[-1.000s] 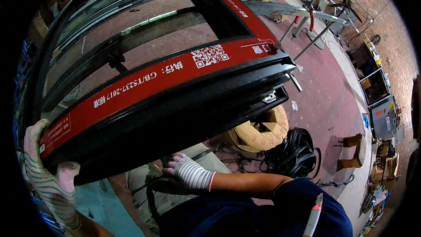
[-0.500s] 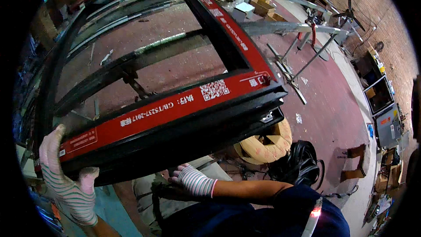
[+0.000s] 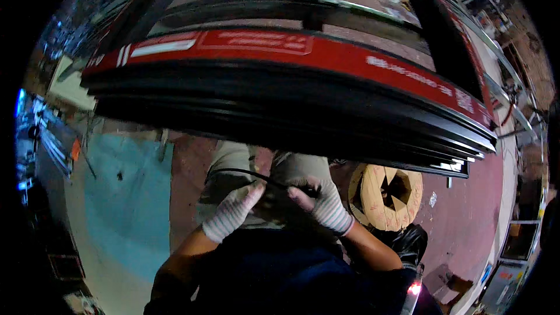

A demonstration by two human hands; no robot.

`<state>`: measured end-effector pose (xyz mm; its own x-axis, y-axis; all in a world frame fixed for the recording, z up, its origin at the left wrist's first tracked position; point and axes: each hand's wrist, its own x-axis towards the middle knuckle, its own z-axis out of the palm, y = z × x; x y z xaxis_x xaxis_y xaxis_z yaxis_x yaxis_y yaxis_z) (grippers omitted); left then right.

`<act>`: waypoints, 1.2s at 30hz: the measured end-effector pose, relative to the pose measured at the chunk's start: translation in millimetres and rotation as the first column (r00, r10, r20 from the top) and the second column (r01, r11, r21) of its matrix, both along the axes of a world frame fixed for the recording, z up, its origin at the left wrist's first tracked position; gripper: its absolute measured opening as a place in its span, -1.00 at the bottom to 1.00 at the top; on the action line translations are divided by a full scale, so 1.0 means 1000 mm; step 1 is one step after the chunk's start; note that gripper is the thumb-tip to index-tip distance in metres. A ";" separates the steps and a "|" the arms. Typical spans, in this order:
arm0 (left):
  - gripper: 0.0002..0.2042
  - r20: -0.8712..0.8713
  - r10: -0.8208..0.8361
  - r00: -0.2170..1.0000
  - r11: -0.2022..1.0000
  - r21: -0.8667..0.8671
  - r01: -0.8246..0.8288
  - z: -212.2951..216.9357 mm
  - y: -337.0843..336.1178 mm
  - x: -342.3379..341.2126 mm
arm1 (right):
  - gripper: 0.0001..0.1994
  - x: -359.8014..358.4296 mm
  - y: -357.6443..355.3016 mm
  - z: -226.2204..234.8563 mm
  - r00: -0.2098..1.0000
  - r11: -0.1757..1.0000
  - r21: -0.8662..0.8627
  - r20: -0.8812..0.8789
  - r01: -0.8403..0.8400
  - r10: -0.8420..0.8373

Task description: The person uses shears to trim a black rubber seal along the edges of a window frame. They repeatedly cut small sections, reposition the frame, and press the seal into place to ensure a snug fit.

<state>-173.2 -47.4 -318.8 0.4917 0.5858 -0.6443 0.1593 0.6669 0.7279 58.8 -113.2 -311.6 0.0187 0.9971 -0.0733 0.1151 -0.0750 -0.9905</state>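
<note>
Both hands wear white gloves with thin stripes and are close together above my lap. A thin black flexible strip (image 3: 238, 170) runs between them, curving up over the left glove. My left hand (image 3: 233, 213) pinches it between thumb and fingers. My right hand (image 3: 328, 205) is closed round the strip's other part, partly hidden in the dark folds there. Just beyond the hands, a large black window frame (image 3: 274, 102) with red film on its upper face spans the view. Neither hand touches the frame.
A tan wrapped ring-shaped coil (image 3: 373, 210) lies on the floor at the right, with a black bag (image 3: 411, 242) beside it. Metal rails (image 3: 373, 11) pass behind the frame. A pale blue-green floor patch (image 3: 125, 198) is on the left.
My left hand has let go of the frame's left corner and come to my lap. The right hand now holds the strip beside it. The view has swung left and down.
</note>
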 end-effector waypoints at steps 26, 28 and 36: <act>-0.71 0.394 0.856 0.336 0.412 -0.126 -0.902 -0.007 0.134 -0.104 | -0.90 0.205 -0.122 -0.149 0.801 0.913 -0.055 0.502 0.404 -0.325; -0.70 0.409 0.842 0.351 0.425 -0.104 -0.899 -0.022 0.156 -0.136 | -0.92 0.235 -0.140 -0.184 0.818 0.888 -0.124 0.462 0.443 -0.344; -0.71 0.331 0.881 0.337 0.350 0.023 -0.937 0.007 0.170 -0.184 | -0.87 0.262 -0.163 -0.213 0.818 0.823 -0.121 0.255 0.555 -0.515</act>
